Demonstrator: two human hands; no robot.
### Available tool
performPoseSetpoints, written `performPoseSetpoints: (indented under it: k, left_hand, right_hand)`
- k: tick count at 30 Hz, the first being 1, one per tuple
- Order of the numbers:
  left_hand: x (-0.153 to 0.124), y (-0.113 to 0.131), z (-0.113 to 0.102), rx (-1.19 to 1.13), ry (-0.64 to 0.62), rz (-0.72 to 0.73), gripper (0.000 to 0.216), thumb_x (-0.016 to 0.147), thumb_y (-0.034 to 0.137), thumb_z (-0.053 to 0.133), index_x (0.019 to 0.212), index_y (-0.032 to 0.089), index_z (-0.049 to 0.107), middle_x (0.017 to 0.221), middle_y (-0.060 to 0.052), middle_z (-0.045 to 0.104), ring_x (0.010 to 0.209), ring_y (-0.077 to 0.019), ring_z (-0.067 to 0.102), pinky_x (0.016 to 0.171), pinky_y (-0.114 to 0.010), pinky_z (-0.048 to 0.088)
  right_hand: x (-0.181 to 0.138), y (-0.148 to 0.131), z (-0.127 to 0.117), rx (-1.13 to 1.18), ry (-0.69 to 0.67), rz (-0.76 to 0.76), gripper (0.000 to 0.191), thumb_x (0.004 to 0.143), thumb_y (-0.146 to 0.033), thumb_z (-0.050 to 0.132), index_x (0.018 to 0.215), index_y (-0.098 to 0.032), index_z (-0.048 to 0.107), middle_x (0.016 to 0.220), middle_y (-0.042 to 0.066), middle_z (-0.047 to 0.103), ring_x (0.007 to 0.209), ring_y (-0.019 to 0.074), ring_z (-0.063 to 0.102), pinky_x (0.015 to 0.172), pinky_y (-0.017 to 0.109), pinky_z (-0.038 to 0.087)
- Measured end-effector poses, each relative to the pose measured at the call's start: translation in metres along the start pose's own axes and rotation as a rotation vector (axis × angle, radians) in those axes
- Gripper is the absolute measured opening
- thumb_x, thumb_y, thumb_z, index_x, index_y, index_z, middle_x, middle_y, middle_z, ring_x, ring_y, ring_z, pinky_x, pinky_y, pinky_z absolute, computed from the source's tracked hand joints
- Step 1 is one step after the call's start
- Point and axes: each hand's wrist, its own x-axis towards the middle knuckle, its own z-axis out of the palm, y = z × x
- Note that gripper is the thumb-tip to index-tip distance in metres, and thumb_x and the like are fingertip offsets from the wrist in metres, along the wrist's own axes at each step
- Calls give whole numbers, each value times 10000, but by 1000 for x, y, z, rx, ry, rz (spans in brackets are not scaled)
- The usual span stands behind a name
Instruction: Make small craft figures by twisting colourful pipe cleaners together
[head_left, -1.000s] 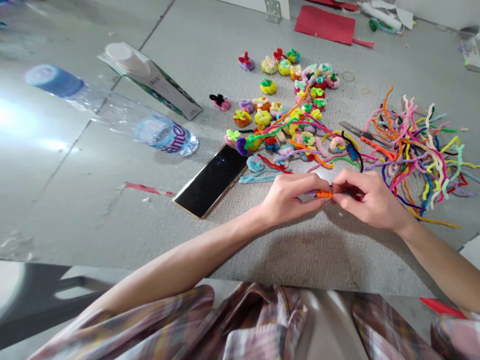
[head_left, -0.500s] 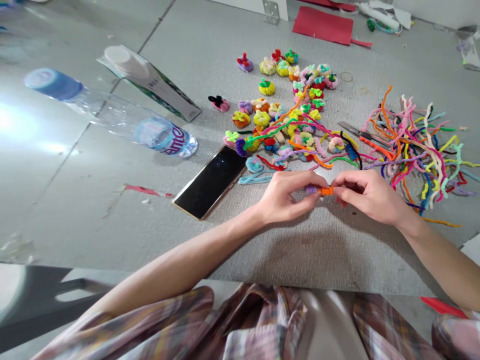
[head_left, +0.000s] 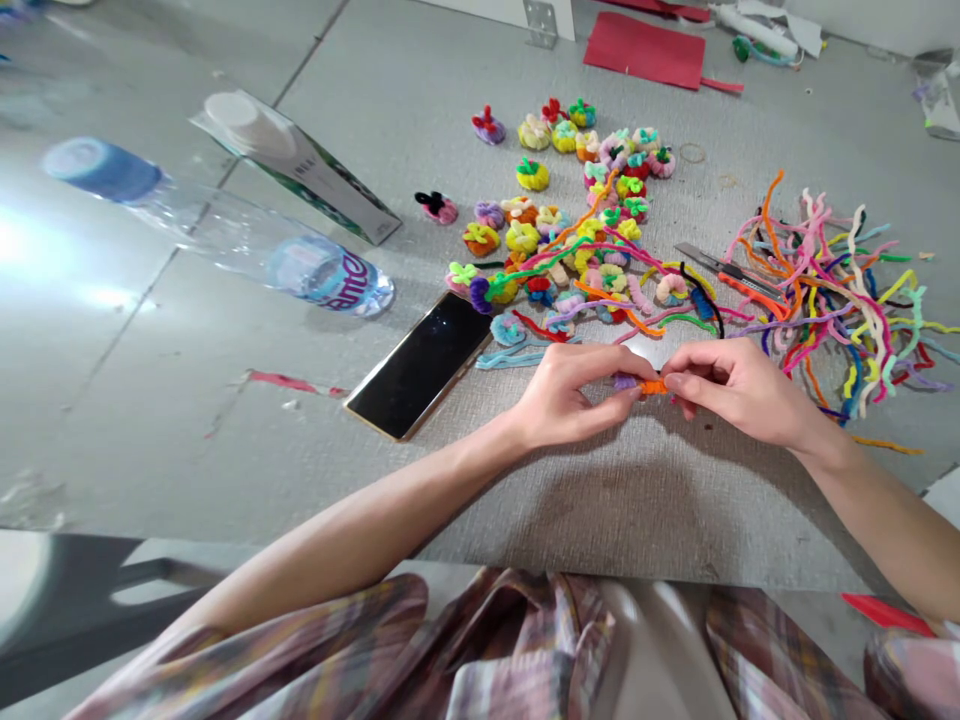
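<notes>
Between my hands is a short piece of coiled pipe cleaner [head_left: 652, 386], orange toward the right and purple toward the left. My left hand [head_left: 581, 392] pinches it between thumb and fingers from the left. From the right, the thumb and index finger of my right hand [head_left: 739, 388] close on its orange end. Fingers cover part of the piece. Just beyond my hands lie loose pipe cleaners and small pumpkin-like pipe cleaner figures [head_left: 523, 237] in many colours.
A utility knife [head_left: 739, 280] with an orange handle lies beside a tangle of pipe cleaners [head_left: 847, 300] on the right. Left of my hands are a phone [head_left: 424, 365], a carton [head_left: 300, 165] and a plastic bottle [head_left: 225, 235]. Red paper [head_left: 643, 50] lies at the back.
Both hands keep their pinch in nearly the same place. The coiled piece has shifted very slightly between the fingers.
</notes>
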Motion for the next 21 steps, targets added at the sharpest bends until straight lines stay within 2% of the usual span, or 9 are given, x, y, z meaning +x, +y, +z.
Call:
performPoseSetpoints:
  k: [4, 8, 11, 16, 21]
  left_hand:
    - [2, 1, 0, -20, 13, -35, 94, 978, 181, 696, 963, 175, 788, 855, -31, 846, 727, -133, 783, 703, -203, 586]
    - [4, 3, -1, -121, -31, -207, 119, 983, 253, 717, 927, 171, 782, 841, -41, 837, 738, -156, 785, 723, -233, 608]
    - [5, 3, 0, -281, -74, -371, 164, 985, 297, 741, 899, 157, 755, 780, -34, 793, 680, -146, 755, 659, -226, 594]
    - [6, 2, 4, -587, -68, -608, 204, 930, 318, 823, 881, 141, 735, 747, -33, 756, 626, -135, 735, 612, -222, 617]
    - [6, -3, 4, -763, -102, -720, 298, 875, 376, 902, 872, 139, 722, 753, -50, 778, 630, -134, 740, 641, -238, 657]
  right_hand:
    - [0, 0, 1, 4, -13, 9, 200, 1013, -341, 646, 935, -187, 748, 674, -25, 669, 578, 116, 556, 577, 268, 390]
    - [-2, -2, 2, -69, 2, -15, 166, 994, -303, 655, 924, -189, 753, 683, -31, 667, 599, 115, 561, 618, 269, 397]
    - [-2, -2, 2, -213, 34, -54, 151, 994, -269, 657, 922, -190, 764, 700, -33, 678, 627, 115, 563, 647, 270, 393]
    - [-5, -2, 5, -466, 90, -182, 120, 1014, -243, 652, 960, -204, 752, 802, -3, 753, 666, 135, 612, 671, 281, 402]
    - [-11, -4, 11, -757, 122, -253, 187, 1087, -261, 570, 1005, -201, 727, 923, 69, 799, 819, 201, 715, 727, 319, 429]
